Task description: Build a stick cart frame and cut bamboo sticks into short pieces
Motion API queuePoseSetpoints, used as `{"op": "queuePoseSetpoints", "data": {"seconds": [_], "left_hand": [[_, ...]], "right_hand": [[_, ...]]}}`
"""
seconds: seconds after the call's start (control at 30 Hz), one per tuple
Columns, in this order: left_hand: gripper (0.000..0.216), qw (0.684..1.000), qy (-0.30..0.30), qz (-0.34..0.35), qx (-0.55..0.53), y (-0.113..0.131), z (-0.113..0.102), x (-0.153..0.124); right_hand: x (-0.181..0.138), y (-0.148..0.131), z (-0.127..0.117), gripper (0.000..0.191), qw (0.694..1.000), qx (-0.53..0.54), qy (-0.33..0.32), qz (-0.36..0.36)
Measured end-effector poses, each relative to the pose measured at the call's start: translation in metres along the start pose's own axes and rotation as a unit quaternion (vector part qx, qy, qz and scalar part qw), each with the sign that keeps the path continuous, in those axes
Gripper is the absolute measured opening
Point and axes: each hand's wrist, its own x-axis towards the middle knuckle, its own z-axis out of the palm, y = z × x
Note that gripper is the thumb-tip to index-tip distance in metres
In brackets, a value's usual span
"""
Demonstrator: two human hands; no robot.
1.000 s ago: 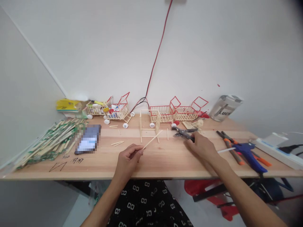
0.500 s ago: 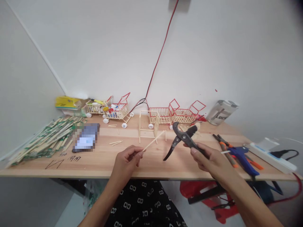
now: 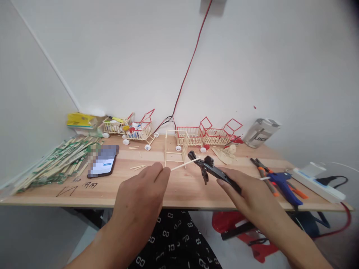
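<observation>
My left hand (image 3: pixel 141 198) pinches a thin pale wooden stick (image 3: pixel 182 164) that points right and slightly up over the wooden table (image 3: pixel 179 190). My right hand (image 3: pixel 248 192) grips black cutting pliers (image 3: pixel 206 167) by the handles. The pliers' open jaws sit at the stick's far tip. Just behind them stands a small unfinished stick frame (image 3: pixel 175 149).
Stick-built toy carts with red frames (image 3: pixel 209 133) and a wheeled cart (image 3: pixel 134 131) line the wall. A pile of wrapped sticks (image 3: pixel 56 162) and a phone (image 3: pixel 103 161) lie left. Orange pliers (image 3: pixel 265 172), a blue glue gun (image 3: pixel 284 182), a power strip (image 3: pixel 319 178) and a tin (image 3: pixel 260 132) sit right.
My right hand picked the black pliers off the table and swung them left to the stick's tip. My left hand rose closer to the camera, keeping hold of the stick.
</observation>
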Motion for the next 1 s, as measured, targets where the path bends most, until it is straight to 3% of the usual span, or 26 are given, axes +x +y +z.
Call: {"op": "queuePoseSetpoints", "data": {"seconds": [0.23, 0.37, 0.5, 0.57, 0.63, 0.7, 0.77, 0.83, 0.9, 1.0], "left_hand": [[0.024, 0.999, -0.029, -0.009, 0.031, 0.01, 0.007, 0.011], [0.023, 1.0, 0.001, -0.029, 0.01, 0.011, 0.006, 0.015], [0.021, 0.991, 0.039, -0.096, -0.083, -0.006, -0.003, 0.012], [0.018, 0.97, 0.036, -0.158, -0.182, -0.017, -0.004, 0.005], [0.014, 0.913, 0.031, -0.245, -0.326, -0.024, 0.004, -0.004], [0.016, 0.802, 0.039, -0.347, -0.485, -0.025, 0.02, -0.017], [0.018, 0.681, 0.045, -0.416, -0.602, -0.018, 0.04, -0.029], [0.018, 0.596, 0.034, -0.447, -0.666, -0.006, 0.058, -0.038], [0.017, 0.538, 0.002, -0.446, -0.715, 0.007, 0.069, -0.044], [0.014, 0.487, -0.033, -0.421, -0.765, 0.02, 0.076, -0.046]], "right_hand": [[-0.007, -0.002, 0.013, 0.03, 0.999, -0.036, -0.029, -0.001], [-0.011, -0.001, 0.017, 0.035, 0.998, -0.061, -0.021, 0.007], [-0.009, -0.002, 0.008, 0.031, 1.0, -0.015, -0.018, 0.014], [-0.007, -0.002, 0.003, 0.029, 0.998, 0.038, -0.041, 0.033], [-0.006, -0.002, 0.002, 0.028, 0.99, 0.099, -0.064, 0.074], [-0.007, -0.002, 0.006, 0.028, 0.967, 0.192, -0.095, 0.135], [-0.008, -0.003, 0.015, 0.032, 0.917, 0.319, -0.122, 0.207], [-0.01, -0.005, 0.026, 0.037, 0.849, 0.442, -0.124, 0.261], [-0.01, -0.008, 0.036, 0.043, 0.794, 0.524, -0.11, 0.288], [-0.01, -0.012, 0.048, 0.046, 0.749, 0.581, -0.088, 0.307]]}}
